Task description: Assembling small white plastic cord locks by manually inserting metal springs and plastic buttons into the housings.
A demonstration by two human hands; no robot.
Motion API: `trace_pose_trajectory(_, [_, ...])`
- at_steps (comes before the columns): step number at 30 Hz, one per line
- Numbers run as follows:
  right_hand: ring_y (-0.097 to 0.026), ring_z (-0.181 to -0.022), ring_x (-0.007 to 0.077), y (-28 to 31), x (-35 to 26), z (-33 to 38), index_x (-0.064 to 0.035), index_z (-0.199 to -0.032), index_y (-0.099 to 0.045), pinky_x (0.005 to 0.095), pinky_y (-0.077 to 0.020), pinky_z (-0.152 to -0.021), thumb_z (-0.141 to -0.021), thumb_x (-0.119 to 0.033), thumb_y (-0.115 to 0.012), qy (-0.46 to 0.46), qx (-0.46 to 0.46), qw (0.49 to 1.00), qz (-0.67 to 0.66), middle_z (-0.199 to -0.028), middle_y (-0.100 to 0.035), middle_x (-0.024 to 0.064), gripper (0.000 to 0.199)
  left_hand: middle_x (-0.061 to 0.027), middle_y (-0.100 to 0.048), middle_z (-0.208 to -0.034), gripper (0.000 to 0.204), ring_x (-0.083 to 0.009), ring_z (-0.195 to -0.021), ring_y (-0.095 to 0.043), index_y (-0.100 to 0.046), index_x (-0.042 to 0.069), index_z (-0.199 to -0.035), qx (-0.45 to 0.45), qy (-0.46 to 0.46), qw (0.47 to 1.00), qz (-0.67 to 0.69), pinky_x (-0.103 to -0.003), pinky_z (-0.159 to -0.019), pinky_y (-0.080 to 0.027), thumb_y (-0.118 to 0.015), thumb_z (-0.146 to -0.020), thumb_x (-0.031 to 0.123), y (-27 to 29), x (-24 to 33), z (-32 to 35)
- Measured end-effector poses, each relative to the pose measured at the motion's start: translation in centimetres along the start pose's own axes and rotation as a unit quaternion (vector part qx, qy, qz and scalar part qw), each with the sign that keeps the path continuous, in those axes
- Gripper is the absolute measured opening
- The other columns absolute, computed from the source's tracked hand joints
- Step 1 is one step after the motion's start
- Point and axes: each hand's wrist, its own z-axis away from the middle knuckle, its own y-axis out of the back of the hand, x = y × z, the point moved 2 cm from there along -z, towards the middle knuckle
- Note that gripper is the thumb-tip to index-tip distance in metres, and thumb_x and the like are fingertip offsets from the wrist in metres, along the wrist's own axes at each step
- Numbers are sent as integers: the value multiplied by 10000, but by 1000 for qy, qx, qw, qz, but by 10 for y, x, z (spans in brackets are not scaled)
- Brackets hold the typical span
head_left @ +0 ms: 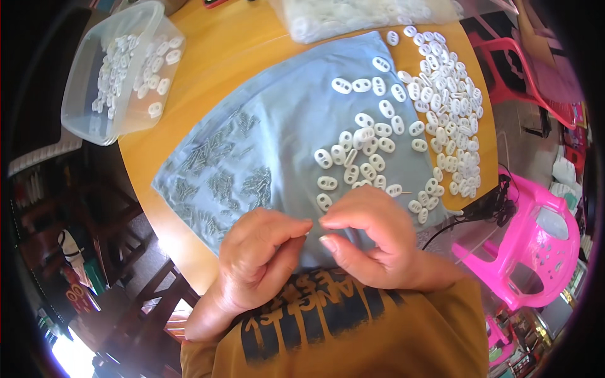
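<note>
White oval pieces (363, 135) just beyond right hand (378, 234), thumb and finger parted, left hand (259, 251) pinched, contents unclear

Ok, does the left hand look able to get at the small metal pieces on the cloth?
Probably yes: the left hand is close to the small metal pieces, which lie in the open on the blue cloth with nothing seen in between. The right hand is off to the other side.

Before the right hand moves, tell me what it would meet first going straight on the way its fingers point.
The right hand points across at the left hand, so it would likely meet that hand's fingertips first, just over a narrow gap; depth is hard to judge here.
</note>
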Motion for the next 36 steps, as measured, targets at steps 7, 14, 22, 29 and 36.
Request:
trace_pose_trajectory(7, [-563, -703, 237, 1, -7, -9, -7, -918, -587, 323, -432, -632, -748, 28, -633, -10, -61, 996, 67, -821, -603, 102, 179, -99, -617, -754, 257, -233, -656, -592, -624, 4, -927, 43, 37, 998, 27, -316, -548, -449, -644, -688, -87, 11, -10, 23])
trace_pose_trajectory(14, [-556, -680, 253, -14, -14, -47, -6, -881, -594, 322, -427, -615, -719, 25, -652, 66, -116, 974, 184, -782, -596, 112, 175, -108, -609, -746, 203, -274, -627, -590, -611, 13, -896, 45, 21, 998, 29, -346, -546, -455, -649, -707, -54, 6, -21, 50])
trace_pose_trajectory(22, [-521, -662, 278, -45, 10, -95, -45, -786, -534, 371, -404, -583, -727, -25, -640, 111, -160, 926, 324, -705, -534, 90, 123, -102, -590, -730, 231, -271, -640, -588, -610, 10, -909, 68, -38, 997, 6, -348, -558, -465, -665, -690, -37, 2, -31, 59])
trace_pose_trajectory(29, [-519, -653, 248, -51, 23, -105, -28, -775, -522, 352, -408, -583, -729, -47, -647, -1, -221, 931, 289, -700, -528, 92, 134, -103, -608, -744, 255, -231, -577, -572, -607, -10, -916, 110, -70, 990, 57, -314, -508, -433, -628, -678, -100, 5, -34, 62])
trace_pose_trajectory(36, [-516, -641, 230, -52, 20, -111, -23, -764, -527, 330, -416, -586, -733, -19, -631, -32, -254, 920, 297, -677, -513, 89, 108, -107, -613, -764, 239, -224, -607, -586, -603, -14, -940, 126, -52, 986, 100, -308, -535, -456, -634, -713, -81, 10, -33, 63])
